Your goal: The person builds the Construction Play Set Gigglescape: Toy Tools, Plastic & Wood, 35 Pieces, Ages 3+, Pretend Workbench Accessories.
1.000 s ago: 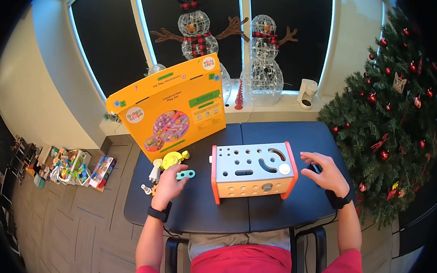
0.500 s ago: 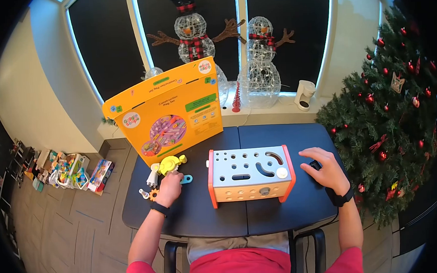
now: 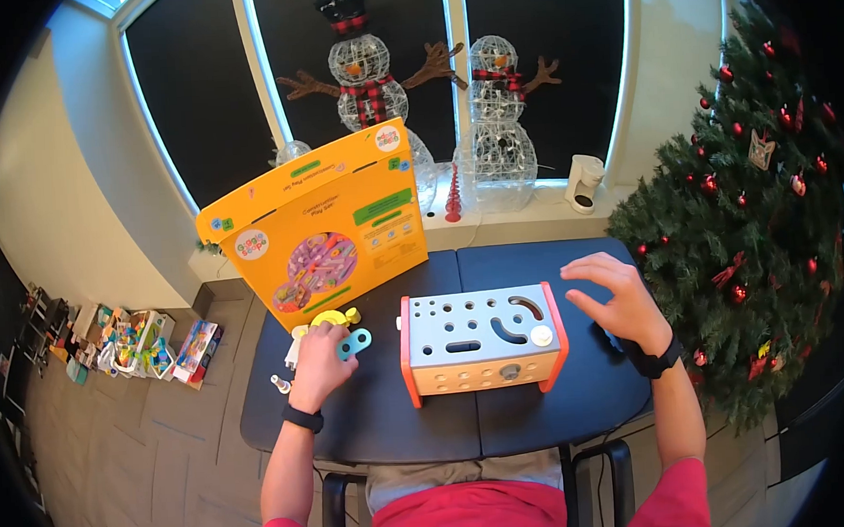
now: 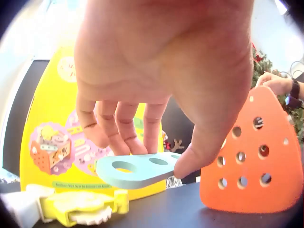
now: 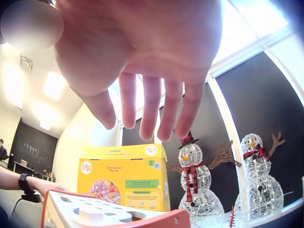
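Observation:
My left hand (image 3: 321, 369) pinches a teal toy strip (image 4: 142, 170) with round holes between thumb and fingertips. In the left wrist view the strip lies nearly flat, above the table. Just past that hand are a yellow toy part (image 4: 71, 202) and a whitish piece beside it, partly hidden by the hand in the head view. A small pale peg (image 3: 280, 383) lies left of the wrist. My right hand (image 3: 620, 301) hovers with relaxed, spread fingers and holds nothing. Between the hands stands a toy workbench (image 3: 461, 362) with a blue-grey perforated top and orange ends.
A white bolt head (image 3: 541, 336) sits on the workbench top, and a grey knob (image 3: 510, 371) on its front. The yellow play set box (image 3: 383, 246) stands at the back left of the dark padded table (image 3: 383, 423). A decorated tree (image 3: 726, 228) rises close on the right.
My left hand first reached down beside the teal strip, then took hold of it and lifted it. My right hand has risen slightly from the table.

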Available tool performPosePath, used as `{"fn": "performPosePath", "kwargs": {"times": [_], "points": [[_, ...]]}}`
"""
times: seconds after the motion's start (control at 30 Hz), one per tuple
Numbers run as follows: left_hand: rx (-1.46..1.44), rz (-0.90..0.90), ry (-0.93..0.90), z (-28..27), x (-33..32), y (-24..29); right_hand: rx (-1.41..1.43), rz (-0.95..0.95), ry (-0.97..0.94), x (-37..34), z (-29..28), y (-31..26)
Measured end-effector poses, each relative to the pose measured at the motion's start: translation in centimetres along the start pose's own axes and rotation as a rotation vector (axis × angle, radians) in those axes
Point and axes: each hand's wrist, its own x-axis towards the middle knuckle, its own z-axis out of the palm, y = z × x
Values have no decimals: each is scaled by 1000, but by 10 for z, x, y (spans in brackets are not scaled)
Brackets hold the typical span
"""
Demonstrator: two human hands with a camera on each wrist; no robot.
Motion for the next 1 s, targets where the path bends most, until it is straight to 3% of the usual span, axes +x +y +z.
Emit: {"fn": "performPosePath", "kwargs": {"times": [0.03,0.1,0.17,0.23,0.5,0.73,1.0], "points": [[-1,7,1,-8,4,9,32,-31,2,4,1,-5],[-82,-12,204,-21,9,27,47,-54,-7,10,7,-12],[-131,-19,206,-38,14,51,66,-84,-16,17,15,-19],[-264,111,210,-50,17,75,101,-122,-56,20,26,-27],[-497,364,4,-42,26,115,148,-87,-165,21,67,-60],[-573,414,-70,-20,24,130,108,-28,-280,9,91,-56],[-589,390,-103,-14,24,128,148,-15,-281,4,101,-51]]}}
